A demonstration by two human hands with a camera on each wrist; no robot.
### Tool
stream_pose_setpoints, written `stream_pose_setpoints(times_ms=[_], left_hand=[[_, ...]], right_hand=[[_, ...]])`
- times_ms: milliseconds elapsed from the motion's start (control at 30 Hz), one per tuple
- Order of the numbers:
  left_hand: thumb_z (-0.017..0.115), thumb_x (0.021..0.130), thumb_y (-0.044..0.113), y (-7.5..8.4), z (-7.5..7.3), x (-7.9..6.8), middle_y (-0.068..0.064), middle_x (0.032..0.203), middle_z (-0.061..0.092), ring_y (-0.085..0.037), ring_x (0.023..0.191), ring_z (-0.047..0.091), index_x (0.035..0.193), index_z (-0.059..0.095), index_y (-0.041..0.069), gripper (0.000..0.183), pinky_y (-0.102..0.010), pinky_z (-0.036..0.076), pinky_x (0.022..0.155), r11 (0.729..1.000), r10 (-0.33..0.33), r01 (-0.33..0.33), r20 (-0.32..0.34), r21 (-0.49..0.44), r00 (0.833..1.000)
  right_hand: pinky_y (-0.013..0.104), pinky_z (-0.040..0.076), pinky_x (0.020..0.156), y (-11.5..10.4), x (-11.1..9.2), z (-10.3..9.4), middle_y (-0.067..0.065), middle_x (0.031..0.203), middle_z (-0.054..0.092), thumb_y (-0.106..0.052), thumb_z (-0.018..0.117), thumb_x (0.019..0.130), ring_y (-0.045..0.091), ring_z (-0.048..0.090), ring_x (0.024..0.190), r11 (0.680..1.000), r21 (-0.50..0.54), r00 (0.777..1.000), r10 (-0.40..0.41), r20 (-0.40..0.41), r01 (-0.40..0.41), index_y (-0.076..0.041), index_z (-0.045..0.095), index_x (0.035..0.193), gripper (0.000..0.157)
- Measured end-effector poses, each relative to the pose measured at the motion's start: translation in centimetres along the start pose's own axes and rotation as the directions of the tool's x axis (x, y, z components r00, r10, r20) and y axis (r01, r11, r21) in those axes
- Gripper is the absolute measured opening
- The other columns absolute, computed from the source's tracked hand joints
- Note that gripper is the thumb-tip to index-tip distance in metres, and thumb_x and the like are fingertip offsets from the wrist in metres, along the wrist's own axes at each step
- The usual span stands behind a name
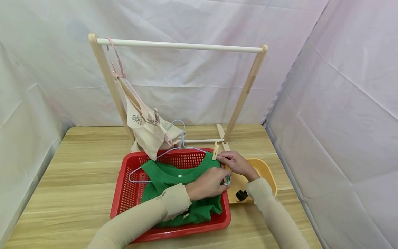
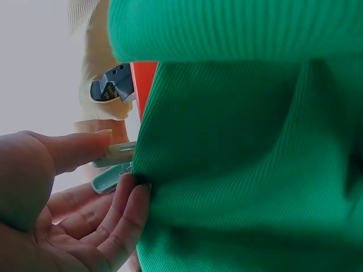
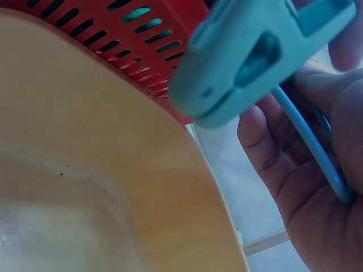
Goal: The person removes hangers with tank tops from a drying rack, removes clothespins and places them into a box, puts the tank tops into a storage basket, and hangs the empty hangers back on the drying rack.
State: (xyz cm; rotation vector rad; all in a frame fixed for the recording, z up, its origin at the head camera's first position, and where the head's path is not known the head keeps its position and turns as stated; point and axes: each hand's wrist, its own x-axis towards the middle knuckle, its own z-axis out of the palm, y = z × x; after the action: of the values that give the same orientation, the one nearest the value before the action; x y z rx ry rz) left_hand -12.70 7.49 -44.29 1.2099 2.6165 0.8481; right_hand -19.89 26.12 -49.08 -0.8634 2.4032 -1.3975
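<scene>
Pinching teal clip [image 3: 224, 79] in L hand [image 1: 206, 183] grip, R hand [image 1: 235, 163] holding blue hanger [image 3: 309, 139] w/ green shirt [image 1: 177, 175] on.

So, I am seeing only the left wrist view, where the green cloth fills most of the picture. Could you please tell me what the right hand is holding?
Observer: The right hand holds the end of a light-blue hanger.
Operator: Thank you. Is there some container on the right side?
Observer: Yes, a yellow bin stands just right of the red basket.
Operator: And is something hanging behind?
Observer: Yes, a beige garment hangs on a pink hanger at the rack's left end.
</scene>
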Motion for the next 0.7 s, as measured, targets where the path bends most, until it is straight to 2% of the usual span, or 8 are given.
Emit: stream_pose_setpoints(times_ms=[200,400,633,700], left_hand=[[0.073,0.091,0.023,-0.2,0.5,0.4,0.006,0.077,0.058,-0.004,0.071,0.054,0.105,0.066,0.012,0.019,-0.016,0.042,0.063,1.000,-0.011,0.011,0.008,0.029,1.000],[0.073,0.091,0.020,-0.3,1.0,0.6,0.008,0.073,0.056,-0.004,0.069,0.053,0.104,0.066,0.011,0.017,-0.016,0.041,0.060,0.999,-0.025,0.024,0.012,0.041,1.000],[0.074,0.089,0.019,-0.3,1.4,0.8,0.010,0.065,0.051,-0.004,0.065,0.051,0.100,0.067,0.012,0.015,-0.017,0.040,0.054,0.998,-0.046,0.046,0.014,0.044,0.999],[0.074,0.089,0.020,-0.3,1.4,0.9,0.010,0.064,0.050,-0.004,0.064,0.050,0.100,0.067,0.012,0.015,-0.017,0.039,0.053,0.998,-0.053,0.052,0.018,0.047,0.998]], right_hand=[[0.030,0.046,0.062,0.0,0.0,0.0,0.005,0.069,0.059,-0.016,0.053,0.104,0.035,0.054,0.065,1.000,0.004,1.000,0.007,-0.007,-0.007,-0.013,0.064,0.076,0.030],[0.027,0.044,0.062,-0.3,0.0,0.1,0.016,0.070,0.060,-0.009,0.051,0.103,0.041,0.053,0.066,0.999,-0.016,0.999,0.044,-0.002,-0.044,-0.006,0.065,0.077,0.030],[0.026,0.045,0.063,-3.7,-0.2,-0.3,0.022,0.073,0.059,-0.005,0.051,0.103,0.045,0.052,0.069,0.999,0.016,0.999,0.038,0.008,-0.038,-0.001,0.065,0.079,0.028],[0.026,0.045,0.063,-3.7,-0.2,-0.3,0.022,0.073,0.059,-0.005,0.051,0.103,0.045,0.052,0.069,0.999,0.018,0.999,0.037,0.007,-0.037,-0.001,0.065,0.079,0.028]])
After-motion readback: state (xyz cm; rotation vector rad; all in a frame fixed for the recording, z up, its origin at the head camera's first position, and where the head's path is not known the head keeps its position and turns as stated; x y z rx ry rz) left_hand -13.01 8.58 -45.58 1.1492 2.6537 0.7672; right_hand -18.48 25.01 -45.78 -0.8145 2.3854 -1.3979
